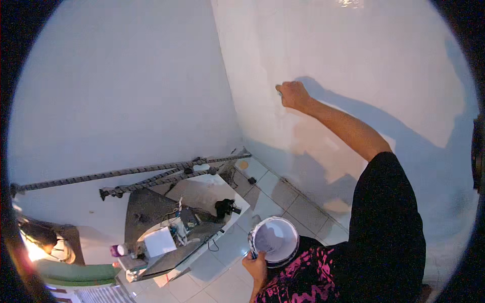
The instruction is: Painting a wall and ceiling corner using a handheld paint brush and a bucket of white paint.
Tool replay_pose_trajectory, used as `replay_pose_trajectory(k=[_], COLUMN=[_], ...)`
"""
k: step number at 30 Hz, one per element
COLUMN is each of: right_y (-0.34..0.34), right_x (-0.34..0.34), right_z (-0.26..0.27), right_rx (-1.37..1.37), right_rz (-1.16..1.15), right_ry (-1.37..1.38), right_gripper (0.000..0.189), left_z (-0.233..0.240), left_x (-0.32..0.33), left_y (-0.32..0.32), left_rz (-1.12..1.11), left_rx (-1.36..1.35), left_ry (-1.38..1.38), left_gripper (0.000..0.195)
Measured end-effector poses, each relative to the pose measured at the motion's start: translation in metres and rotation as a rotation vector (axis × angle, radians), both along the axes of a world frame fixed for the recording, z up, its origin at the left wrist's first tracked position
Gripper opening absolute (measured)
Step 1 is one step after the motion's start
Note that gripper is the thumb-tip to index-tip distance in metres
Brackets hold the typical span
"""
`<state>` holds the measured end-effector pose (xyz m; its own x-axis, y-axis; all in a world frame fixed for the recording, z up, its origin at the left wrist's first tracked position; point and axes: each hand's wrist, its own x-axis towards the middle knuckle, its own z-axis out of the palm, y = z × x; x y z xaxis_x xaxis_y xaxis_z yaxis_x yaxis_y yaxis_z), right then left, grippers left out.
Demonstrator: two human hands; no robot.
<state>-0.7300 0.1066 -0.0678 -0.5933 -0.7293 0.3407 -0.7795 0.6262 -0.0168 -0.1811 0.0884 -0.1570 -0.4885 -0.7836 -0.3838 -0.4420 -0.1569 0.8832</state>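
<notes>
My left hand (257,267) grips the rim of a round plastic bucket (251,239), thumb over the edge, close in front of my patterned dark shirt. Pale, whitish paint or a similar substance (278,242) lies inside the bucket. My right arm reaches out to the white wall (261,57), where my right hand (294,94) is curled into a fist at or very near the surface. A sliver of something greyish shows by its thumb, but the fingers hide what it is. Wet-looking, uneven patches (318,140) mark the wall below that hand.
A table (237,195) stands in the corner, loaded with cables, a white box (160,241) and a black device (226,208). Long wrapped poles (147,172) lean along the left wall (125,83). A bright lamp (34,246) glows at lower left. Tiles cover the floor (223,246).
</notes>
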Motion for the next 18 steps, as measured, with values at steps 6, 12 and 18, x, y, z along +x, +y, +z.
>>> replay_pose_trajectory(k=[6,12,18], right_y=[0.045,0.101,0.141], right_x=[0.037,0.097,0.109], right_z=[0.121,0.158,0.174], right_rx=[-0.205,-0.235,-0.078], right_rz=[-0.027,-0.007,-0.014], right_ry=[0.078,-0.016,-0.039], right_gripper=[0.016,0.012,0.008], left_z=[0.021,0.026,0.014], left_x=[0.018,0.026,0.007], left_y=[-0.003,-0.025,-0.043], left_rz=[0.07,0.052,-0.119], left_rx=[-0.045,-0.066,-0.176], left_ry=[0.052,0.156,0.146], left_gripper=[0.024,0.016,0.015])
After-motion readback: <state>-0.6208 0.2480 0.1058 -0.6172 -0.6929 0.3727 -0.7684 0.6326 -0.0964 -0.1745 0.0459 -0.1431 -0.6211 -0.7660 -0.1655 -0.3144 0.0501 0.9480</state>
